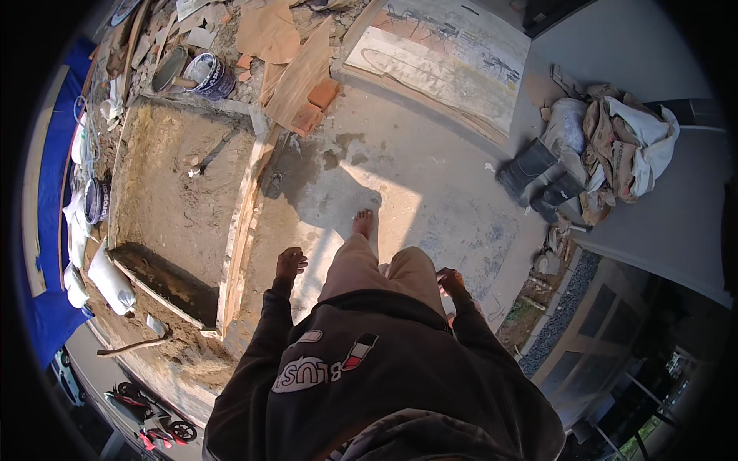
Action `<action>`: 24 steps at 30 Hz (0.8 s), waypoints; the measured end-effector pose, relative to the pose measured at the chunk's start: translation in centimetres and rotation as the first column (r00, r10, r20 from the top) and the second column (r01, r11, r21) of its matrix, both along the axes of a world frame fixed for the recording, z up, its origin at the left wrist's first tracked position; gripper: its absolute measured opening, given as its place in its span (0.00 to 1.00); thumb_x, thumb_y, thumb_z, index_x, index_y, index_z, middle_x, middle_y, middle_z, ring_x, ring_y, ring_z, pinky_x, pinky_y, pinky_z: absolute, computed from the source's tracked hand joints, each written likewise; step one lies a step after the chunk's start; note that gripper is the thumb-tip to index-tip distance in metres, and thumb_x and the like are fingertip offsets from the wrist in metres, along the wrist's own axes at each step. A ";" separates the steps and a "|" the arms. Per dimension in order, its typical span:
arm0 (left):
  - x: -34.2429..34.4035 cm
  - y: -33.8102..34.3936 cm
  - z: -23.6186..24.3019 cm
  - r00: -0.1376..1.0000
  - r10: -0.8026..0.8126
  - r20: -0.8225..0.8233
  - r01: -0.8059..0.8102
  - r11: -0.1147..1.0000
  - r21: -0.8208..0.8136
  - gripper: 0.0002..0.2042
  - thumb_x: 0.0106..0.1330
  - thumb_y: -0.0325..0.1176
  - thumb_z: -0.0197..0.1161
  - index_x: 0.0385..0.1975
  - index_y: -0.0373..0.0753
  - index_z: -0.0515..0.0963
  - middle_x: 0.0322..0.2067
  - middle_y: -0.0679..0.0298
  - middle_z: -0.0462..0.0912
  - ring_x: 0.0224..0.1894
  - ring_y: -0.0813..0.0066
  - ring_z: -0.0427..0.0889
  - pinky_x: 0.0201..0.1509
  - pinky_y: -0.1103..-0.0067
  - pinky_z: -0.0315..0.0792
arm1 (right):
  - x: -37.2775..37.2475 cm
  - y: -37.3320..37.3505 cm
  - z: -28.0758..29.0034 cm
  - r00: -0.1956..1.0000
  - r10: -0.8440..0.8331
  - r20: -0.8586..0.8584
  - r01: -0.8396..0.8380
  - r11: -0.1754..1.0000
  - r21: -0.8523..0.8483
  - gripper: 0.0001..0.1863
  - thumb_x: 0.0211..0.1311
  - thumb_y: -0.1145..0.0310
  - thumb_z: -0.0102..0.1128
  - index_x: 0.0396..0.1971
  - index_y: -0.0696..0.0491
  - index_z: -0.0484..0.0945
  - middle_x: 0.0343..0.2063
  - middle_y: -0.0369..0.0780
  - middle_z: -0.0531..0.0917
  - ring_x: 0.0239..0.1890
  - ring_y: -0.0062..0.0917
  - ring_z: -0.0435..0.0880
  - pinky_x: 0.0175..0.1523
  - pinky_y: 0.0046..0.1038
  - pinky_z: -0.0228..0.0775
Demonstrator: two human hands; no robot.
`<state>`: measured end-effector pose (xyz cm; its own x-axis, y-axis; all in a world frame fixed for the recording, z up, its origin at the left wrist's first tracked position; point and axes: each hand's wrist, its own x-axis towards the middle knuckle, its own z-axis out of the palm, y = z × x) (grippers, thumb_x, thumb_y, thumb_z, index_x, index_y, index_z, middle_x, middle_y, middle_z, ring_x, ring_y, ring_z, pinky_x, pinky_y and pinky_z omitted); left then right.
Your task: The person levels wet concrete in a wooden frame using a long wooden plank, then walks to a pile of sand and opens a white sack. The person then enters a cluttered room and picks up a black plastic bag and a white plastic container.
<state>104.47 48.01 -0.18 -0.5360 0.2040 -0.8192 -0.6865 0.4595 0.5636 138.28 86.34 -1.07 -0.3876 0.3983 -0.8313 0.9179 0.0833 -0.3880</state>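
Note:
My left hand [290,263] hangs beside my left thigh, over the floor near the wooden edge of a mixing trough. Its fingers are loosely bent and a little apart, with nothing in them. On the other side, my right hand [450,281] hangs close by my right knee. Its fingers show in part, loosely apart, and I see nothing held. Both arms are in dark sleeves. One bare foot [364,223] is forward on the concrete floor [453,192]. To the left, the wood-edged trough [177,207] holds sandy material, and a hoe-like tool [211,156] lies in it.
Buckets [211,77] and bricks [323,93] stand beyond the trough, near a plywood piece [300,81]. White sacks [111,276] line its left side. Rubber boots [530,173] and a pile of bags [615,146] lie at right. A stained board [446,58] lies ahead.

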 end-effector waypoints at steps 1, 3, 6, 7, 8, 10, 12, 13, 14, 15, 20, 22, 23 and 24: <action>-4.2 3.0 1.1 0.998 -0.041 -0.056 0.044 0.998 0.040 0.13 0.61 0.37 0.55 0.44 0.41 0.73 0.32 0.60 0.80 0.31 0.70 0.80 0.34 0.76 0.74 | 1.4 -1.1 0.1 0.980 0.192 0.047 -0.195 0.979 0.052 0.16 0.58 0.61 0.49 0.43 0.51 0.76 0.27 0.41 0.81 0.21 0.28 0.79 0.25 0.30 0.72; -12.3 10.1 0.8 0.975 -0.133 -0.178 0.149 0.986 0.080 0.13 0.63 0.35 0.54 0.45 0.41 0.73 0.32 0.61 0.80 0.31 0.72 0.80 0.33 0.78 0.73 | 2.9 -1.0 0.2 0.954 0.289 0.084 -0.297 0.949 0.107 0.16 0.58 0.62 0.48 0.43 0.51 0.76 0.28 0.41 0.81 0.22 0.28 0.80 0.26 0.31 0.72; -23.7 16.1 -1.0 0.935 -0.191 -0.298 0.219 0.973 0.065 0.13 0.61 0.37 0.57 0.44 0.41 0.74 0.30 0.64 0.80 0.28 0.77 0.78 0.28 0.81 0.70 | 2.7 0.5 -0.2 0.988 0.018 0.153 -0.013 1.000 -0.028 0.15 0.58 0.62 0.48 0.43 0.51 0.77 0.30 0.42 0.81 0.24 0.29 0.80 0.27 0.31 0.73; -26.4 18.5 -1.1 0.922 -0.173 -0.345 0.210 0.975 0.072 0.14 0.61 0.36 0.57 0.45 0.40 0.74 0.29 0.65 0.79 0.28 0.77 0.78 0.27 0.82 0.70 | 2.1 1.8 -0.4 0.985 -0.035 0.172 0.042 0.998 -0.041 0.15 0.58 0.63 0.48 0.43 0.51 0.77 0.31 0.43 0.81 0.24 0.29 0.81 0.28 0.31 0.73; -28.5 21.7 -0.5 0.923 -0.178 -0.341 0.214 0.974 0.072 0.14 0.61 0.36 0.57 0.45 0.39 0.73 0.29 0.65 0.79 0.27 0.77 0.78 0.28 0.82 0.70 | 1.5 3.2 -0.7 0.978 -0.086 0.188 0.097 0.994 -0.046 0.15 0.59 0.63 0.48 0.43 0.51 0.77 0.31 0.43 0.81 0.24 0.29 0.81 0.28 0.31 0.74; -30.7 27.4 0.5 0.925 -0.166 -0.343 0.202 0.977 0.072 0.14 0.61 0.36 0.56 0.45 0.38 0.73 0.29 0.65 0.79 0.27 0.78 0.77 0.27 0.83 0.69 | 0.4 6.4 -1.5 0.968 -0.142 0.207 0.155 0.987 -0.048 0.15 0.59 0.63 0.47 0.43 0.51 0.77 0.32 0.44 0.82 0.25 0.30 0.81 0.29 0.31 0.74; -30.5 32.9 1.0 0.925 -0.139 -0.355 0.182 0.979 0.090 0.14 0.61 0.35 0.56 0.45 0.37 0.73 0.29 0.65 0.79 0.25 0.79 0.76 0.26 0.84 0.68 | -1.1 11.1 -2.6 0.966 -0.159 0.206 0.167 0.986 -0.024 0.15 0.59 0.64 0.47 0.43 0.51 0.77 0.34 0.44 0.82 0.26 0.30 0.82 0.30 0.31 0.74; -30.0 37.1 0.2 0.926 -0.175 -0.334 0.226 0.967 0.121 0.11 0.61 0.34 0.56 0.42 0.38 0.74 0.28 0.65 0.78 0.23 0.81 0.74 0.22 0.84 0.65 | -1.3 14.2 -3.5 0.981 -0.119 0.154 0.116 0.993 0.029 0.15 0.59 0.64 0.47 0.43 0.51 0.77 0.34 0.45 0.82 0.27 0.30 0.82 0.30 0.31 0.75; -28.8 34.7 -0.5 0.970 -0.095 -0.224 0.130 0.980 0.151 0.09 0.61 0.32 0.56 0.39 0.38 0.74 0.26 0.65 0.76 0.22 0.82 0.73 0.20 0.85 0.63 | -3.6 17.3 -4.2 0.983 0.126 0.133 -0.137 0.988 0.075 0.15 0.59 0.65 0.47 0.43 0.51 0.77 0.35 0.45 0.82 0.27 0.31 0.82 0.31 0.32 0.75; -26.8 35.7 -0.2 0.989 -0.083 -0.121 0.091 0.994 0.063 0.08 0.61 0.30 0.56 0.38 0.40 0.74 0.24 0.66 0.75 0.21 0.82 0.72 0.20 0.85 0.62 | -5.0 21.1 -4.6 0.951 0.285 0.121 -0.304 0.935 0.183 0.15 0.59 0.65 0.47 0.43 0.51 0.77 0.35 0.45 0.82 0.28 0.31 0.82 0.31 0.32 0.75; -17.6 31.8 -7.0 0.960 -0.276 0.045 0.280 0.946 -0.163 0.11 0.62 0.35 0.56 0.42 0.39 0.75 0.33 0.60 0.81 0.30 0.71 0.80 0.31 0.74 0.75 | -19.9 45.4 0.2 0.941 -0.339 -0.015 0.339 0.937 0.086 0.14 0.46 0.81 0.52 0.35 0.55 0.80 0.22 0.43 0.81 0.17 0.25 0.80 0.18 0.28 0.72; -15.7 29.9 -12.4 0.888 -0.439 -0.137 0.419 0.895 -0.157 0.12 0.62 0.35 0.56 0.43 0.38 0.76 0.34 0.60 0.81 0.31 0.71 0.80 0.34 0.73 0.76 | -25.9 55.5 1.0 0.960 -0.212 -0.182 0.251 0.942 0.222 0.15 0.55 0.75 0.41 0.38 0.55 0.78 0.18 0.40 0.78 0.17 0.23 0.77 0.18 0.25 0.69; -15.6 31.9 -12.7 0.881 -0.459 -0.120 0.439 0.885 -0.156 0.12 0.62 0.35 0.57 0.43 0.38 0.76 0.34 0.60 0.81 0.32 0.72 0.80 0.34 0.73 0.76 | -28.8 59.4 1.3 0.961 -0.151 -0.232 0.230 0.901 0.367 0.16 0.54 0.75 0.41 0.39 0.56 0.78 0.17 0.40 0.78 0.17 0.23 0.77 0.18 0.25 0.67; -16.0 33.4 -12.2 0.892 -0.441 -0.100 0.425 0.893 -0.150 0.12 0.62 0.35 0.57 0.43 0.38 0.76 0.34 0.60 0.81 0.32 0.72 0.80 0.34 0.73 0.76 | -32.9 62.6 2.1 0.951 -0.173 -0.256 0.258 0.900 0.352 0.16 0.51 0.76 0.43 0.38 0.57 0.78 0.18 0.40 0.78 0.17 0.22 0.76 0.19 0.26 0.67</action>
<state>88.48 81.41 -12.39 -0.5190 0.3437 -0.7826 -0.3292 0.7646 0.5541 105.33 148.93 1.02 -0.4066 0.7587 -0.5089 0.8289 0.0722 -0.5547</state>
